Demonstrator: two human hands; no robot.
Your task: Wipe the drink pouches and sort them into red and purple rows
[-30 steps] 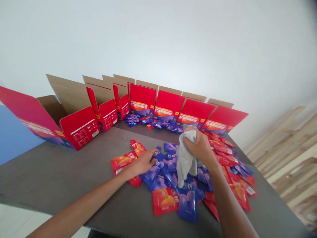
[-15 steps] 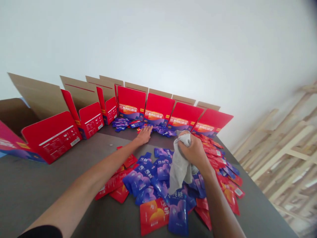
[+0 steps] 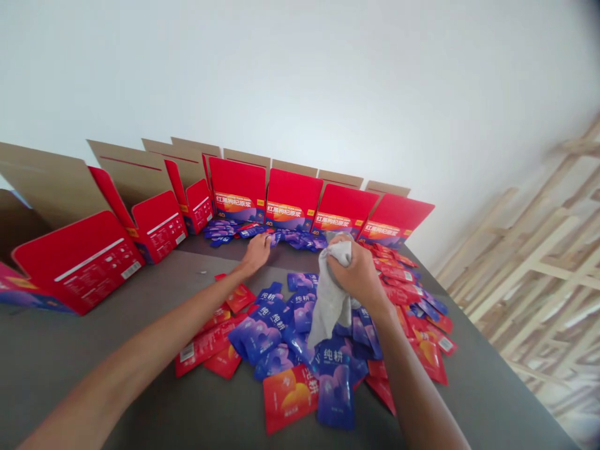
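My left hand (image 3: pixel 257 252) is closed at the near side of the back row of pouches, its fingertips on a small purple pouch (image 3: pixel 275 239). In my right hand (image 3: pixel 359 272) a crumpled light-grey cloth (image 3: pixel 328 305) is gripped, hanging down over the middle heap. Beneath and around the cloth lie several purple pouches (image 3: pixel 304 310), overlapping each other. Red pouches lie on either side of them, one red pouch (image 3: pixel 290 397) with an orange print being close to me.
Open red cartons (image 3: pixel 293 199) stand along the back against the white wall, with more cartons (image 3: pixel 159 225) angled down the left side. Red pouches (image 3: pixel 398 275) pile up on the right of the dark table (image 3: pixel 187 406). Wooden slatted frames (image 3: pixel 529 269) stand beyond its right edge.
My left hand has gone from spread fingers over the back pouches to closed on a purple one, drawing slightly left. The cloth stays in my right hand; the whole view has shifted a little.
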